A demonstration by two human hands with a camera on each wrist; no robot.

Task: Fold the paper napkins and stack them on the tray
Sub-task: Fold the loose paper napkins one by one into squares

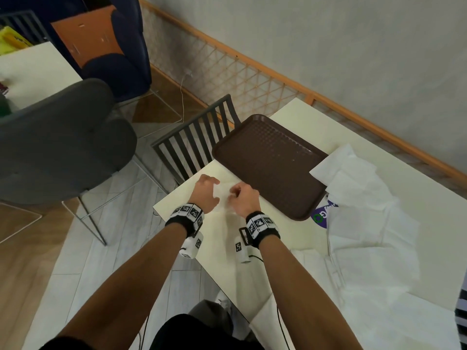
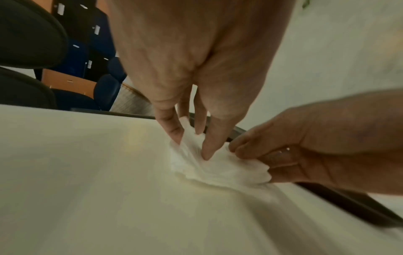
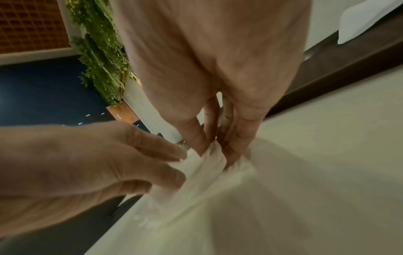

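Note:
A white paper napkin [image 1: 223,195] lies crumpled on the cream table [image 1: 300,236] near its left corner, between both hands. My left hand [image 1: 214,189] pinches one edge of the napkin [image 2: 218,167] with fingers pointing down [image 2: 191,143]. Just to its right, my right hand [image 1: 236,192] pinches the other edge [image 3: 218,153]. The napkin [image 3: 207,167] bunches up between the two grips. The brown textured tray [image 1: 273,162] sits just beyond the hands with nothing on it. Its dark rim [image 2: 348,200] runs behind my right hand.
A loose pile of unfolded white napkins [image 1: 366,223] covers the table's right side, partly over a purple package [image 1: 324,213]. A dark slatted chair [image 1: 197,140] stands against the table's far left edge. A grey armchair [image 1: 63,145] stands on the floor to the left.

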